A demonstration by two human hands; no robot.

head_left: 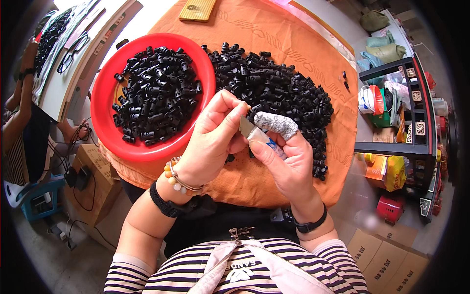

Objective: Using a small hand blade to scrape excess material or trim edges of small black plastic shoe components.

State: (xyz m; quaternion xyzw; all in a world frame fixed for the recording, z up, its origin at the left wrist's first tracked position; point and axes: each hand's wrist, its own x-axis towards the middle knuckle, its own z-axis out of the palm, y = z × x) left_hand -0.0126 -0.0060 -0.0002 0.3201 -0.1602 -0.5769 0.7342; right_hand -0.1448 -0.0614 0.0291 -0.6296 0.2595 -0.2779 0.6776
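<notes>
Now I see the left hand (212, 133) pinching a black bit (250, 115), the right hand (292, 160) pinching a knife (246, 128), and a black pile (276, 81) past their fingers (234, 119).

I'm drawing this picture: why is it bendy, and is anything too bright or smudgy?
In the head view, fisheye distortion curves the black shelf unit near the rim; also in the head view, glare whitens the area beyond the red basin, and a pale, blurry spot shows above the lower-right cardboard boxes.

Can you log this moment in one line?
Left hand: beside blade; right hand: holding its whitish handle; red basin: black pieces; orange cloth: more black pieces
</notes>
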